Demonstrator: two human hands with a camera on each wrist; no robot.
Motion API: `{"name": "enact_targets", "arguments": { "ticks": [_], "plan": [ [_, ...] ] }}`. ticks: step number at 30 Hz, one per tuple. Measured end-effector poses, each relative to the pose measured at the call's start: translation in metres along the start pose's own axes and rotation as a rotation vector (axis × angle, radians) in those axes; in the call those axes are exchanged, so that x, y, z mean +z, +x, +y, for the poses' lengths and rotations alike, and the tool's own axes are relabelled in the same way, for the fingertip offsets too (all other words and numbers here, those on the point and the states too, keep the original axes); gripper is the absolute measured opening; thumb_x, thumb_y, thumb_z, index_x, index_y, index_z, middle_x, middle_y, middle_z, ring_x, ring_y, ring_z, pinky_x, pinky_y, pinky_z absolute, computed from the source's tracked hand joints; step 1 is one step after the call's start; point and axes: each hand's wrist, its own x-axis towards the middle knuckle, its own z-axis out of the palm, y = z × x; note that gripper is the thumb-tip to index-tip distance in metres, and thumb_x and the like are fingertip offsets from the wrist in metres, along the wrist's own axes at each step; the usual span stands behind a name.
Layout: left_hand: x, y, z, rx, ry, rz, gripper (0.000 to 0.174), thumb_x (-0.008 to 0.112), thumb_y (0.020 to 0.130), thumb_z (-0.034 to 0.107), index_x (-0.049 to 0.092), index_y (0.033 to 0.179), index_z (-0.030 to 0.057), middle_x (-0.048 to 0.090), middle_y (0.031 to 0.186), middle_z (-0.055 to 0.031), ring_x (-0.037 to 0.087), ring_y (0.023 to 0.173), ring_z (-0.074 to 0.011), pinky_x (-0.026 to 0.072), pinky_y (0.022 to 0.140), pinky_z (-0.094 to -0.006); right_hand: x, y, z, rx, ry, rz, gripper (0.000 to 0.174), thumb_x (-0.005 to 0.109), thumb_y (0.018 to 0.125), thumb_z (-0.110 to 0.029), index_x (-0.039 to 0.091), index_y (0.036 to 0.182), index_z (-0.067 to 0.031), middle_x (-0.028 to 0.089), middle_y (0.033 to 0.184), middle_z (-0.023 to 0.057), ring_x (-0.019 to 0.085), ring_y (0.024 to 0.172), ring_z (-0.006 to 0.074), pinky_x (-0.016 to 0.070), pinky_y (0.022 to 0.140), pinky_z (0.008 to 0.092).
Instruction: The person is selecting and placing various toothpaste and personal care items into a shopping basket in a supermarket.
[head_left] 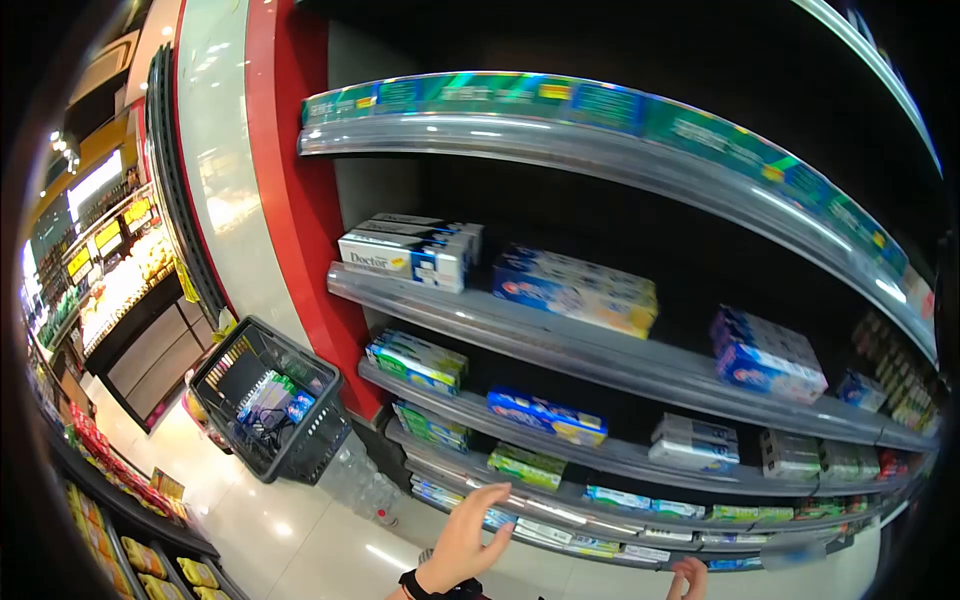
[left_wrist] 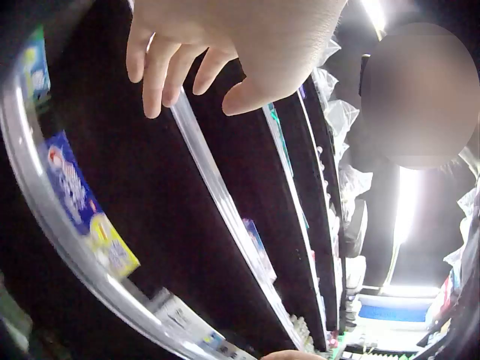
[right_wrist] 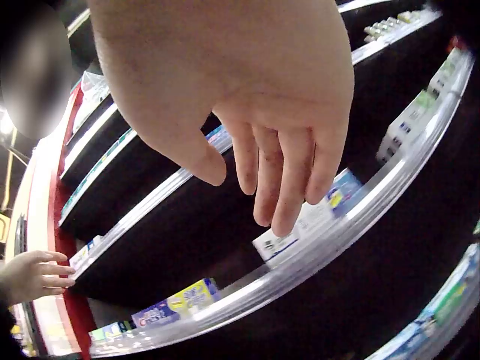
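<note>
Plainly, the left hand (head_left: 465, 540) has its fingers spread and only gently bent, the thumb well off from them, with nothing in their grasp. The right hand (head_left: 688, 580) is cut by the lower edge of the head view, but the right wrist view shows its fingers loosely extended, the thumb apart, likewise holding nothing. Just beyond the left fingertips lies a green box (head_left: 527, 466) on a low shelf (head_left: 570, 515); whether they touch the shelf's edge cannot be told. Farther up from the same fingers lies a blue-and-yellow Crest box (head_left: 546, 412). White boxes (head_left: 693, 442) sit above the right fingers; in the right wrist view a white carton (right_wrist: 300, 232) shows directly behind those fingertips, though how near is unclear. A purple pack (head_left: 575, 288) sits well above the left fingers, with Doctor boxes (head_left: 385, 252) to its left. A blue-and-pink pack (head_left: 768, 355) is up and to the right of the right fingers. Well left of the left fingers, a dark basket (head_left: 312, 445) holds packages (head_left: 275, 405), and clear bottles (head_left: 350, 475) are on the floor (head_left: 280, 530) between basket and hand.
</note>
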Motion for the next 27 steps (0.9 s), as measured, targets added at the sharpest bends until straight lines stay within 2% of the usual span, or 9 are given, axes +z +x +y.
{"name": "enact_targets", "arguments": {
  "ticks": [3,5,7,9,12,15,19,22,27],
  "plan": [
    [-0.11,0.067,-0.064,0.052,-0.024,0.26,0.046,0.06,0.077,0.007,0.046,0.12,-0.002,0.053,0.121,-0.0195,0.051,0.112,-0.0328,0.0373,0.098,-0.0393,0.1,0.051,-0.112,0.091,0.139,-0.219,0.032,0.052,0.093,-0.013,0.049,0.123,-0.001,0.06,0.112,0.0145,0.058,0.101,0.0228,0.0439,0.088,0.0337],
    [-0.127,0.073,-0.07,0.044,-0.01,0.296,0.047,0.056,0.076,0.005,0.046,0.121,-0.0034,0.052,0.121,-0.0201,0.05,0.114,-0.0317,0.0355,0.1,-0.0392,0.131,0.067,-0.129,-0.173,0.208,-0.218,0.036,0.05,0.092,-0.016,0.046,0.126,-0.0034,0.061,0.101,0.0108,0.058,0.089,0.0221,0.0448,0.076,0.0388],
    [-0.173,0.11,-0.109,0.102,0.018,0.44,0.049,0.055,0.077,0.007,0.044,0.123,-0.0048,0.051,0.121,-0.0216,0.049,0.115,-0.033,0.034,0.102,-0.0391,0.189,0.109,-0.189,-0.32,0.242,-0.395,0.038,0.053,0.083,-0.006,0.047,0.12,0.0039,0.048,0.126,0.0209,0.043,0.123,0.0309,0.0307,0.104,0.0399],
    [-0.211,0.145,-0.134,0.205,0.161,0.522,0.052,0.055,0.078,0.011,0.039,0.125,-0.0057,0.047,0.128,-0.0237,0.043,0.122,-0.0357,0.0313,0.104,-0.0418,0.242,0.13,-0.262,-0.537,0.45,-0.324,0.035,0.056,0.08,-0.008,0.051,0.112,0.0037,0.049,0.126,0.0216,0.043,0.123,0.0322,0.0304,0.104,0.0408],
    [-0.234,0.184,-0.148,0.27,0.073,0.538,0.055,0.05,0.084,0.02,0.036,0.131,-0.0045,0.041,0.136,-0.0204,0.038,0.128,-0.0313,0.0242,0.108,-0.0401,0.272,0.147,-0.325,-0.635,0.48,-0.258,0.035,0.055,0.078,-0.007,0.052,0.112,0.003,0.049,0.127,0.0207,0.042,0.124,0.0336,0.0283,0.105,0.0431],
    [-0.264,0.235,-0.161,0.275,0.077,0.525,0.058,0.051,0.082,0.019,0.035,0.133,-0.0047,0.041,0.137,-0.0195,0.038,0.128,-0.0309,0.0238,0.108,-0.0397,0.306,0.163,-0.382,-0.661,0.412,-0.195,0.056,0.052,0.077,-0.005,0.037,0.13,0.002,0.036,0.14,0.0212,0.033,0.132,0.0333,0.0231,0.109,0.0417],
    [-0.279,0.267,-0.177,0.23,0.178,0.511,0.06,0.058,0.081,0.019,0.035,0.132,-0.003,0.042,0.134,-0.0243,0.042,0.123,-0.0362,0.031,0.103,-0.0419,0.332,0.193,-0.408,-0.58,0.509,-0.272,0.065,0.052,0.084,-0.009,0.021,0.14,0.0013,0.023,0.147,0.02,0.022,0.137,0.0288,0.0178,0.111,0.0396],
    [-0.286,0.288,-0.188,0.169,0.152,0.454,0.062,0.061,0.082,0.024,0.037,0.132,-0.0024,0.049,0.126,-0.0254,0.05,0.115,-0.0374,0.0371,0.097,-0.0415,0.358,0.219,-0.419,-0.484,0.617,-0.299,0.059,0.048,0.093,-0.015,0.019,0.141,0.002,0.019,0.148,0.0201,0.018,0.139,0.0298,0.0157,0.111,0.0386],
    [-0.295,0.312,-0.21,0.234,0.205,0.465,0.066,0.064,0.08,0.03,0.037,0.131,-0.0016,0.058,0.109,-0.0257,0.059,0.096,-0.0402,0.0467,0.083,-0.0408,0.38,0.242,-0.427,-0.34,0.524,-0.227,0.061,0.047,0.093,-0.02,0.018,0.143,0.0008,0.018,0.148,0.0214,0.018,0.139,0.0309,0.0169,0.111,0.0364]
  ]
}}
